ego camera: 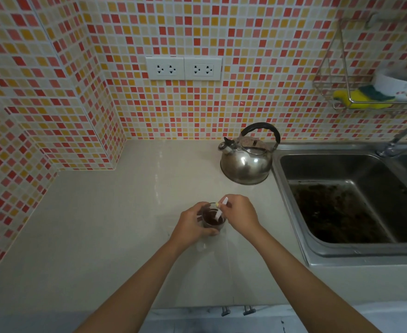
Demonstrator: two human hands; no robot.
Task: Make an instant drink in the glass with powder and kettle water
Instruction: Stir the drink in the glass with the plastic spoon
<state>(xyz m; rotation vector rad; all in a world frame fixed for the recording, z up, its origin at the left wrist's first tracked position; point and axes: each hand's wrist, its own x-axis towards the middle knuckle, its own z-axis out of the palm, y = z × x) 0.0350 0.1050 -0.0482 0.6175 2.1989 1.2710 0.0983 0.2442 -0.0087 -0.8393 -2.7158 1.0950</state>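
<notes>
Left hand (190, 224) fingers wrap the glass (212, 218) of dark drink on the tabletop (101, 224). Right hand (239, 213) fingers pinch a white stirrer (220, 211) dipped in it. Kettle (247, 156) stands behind.

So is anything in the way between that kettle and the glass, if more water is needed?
Nothing visible stands between them. The kettle sits on bare counter behind the glass. The left hand grips the glass; the right hand pinches a white stirrer dipped in the dark drink.
</notes>
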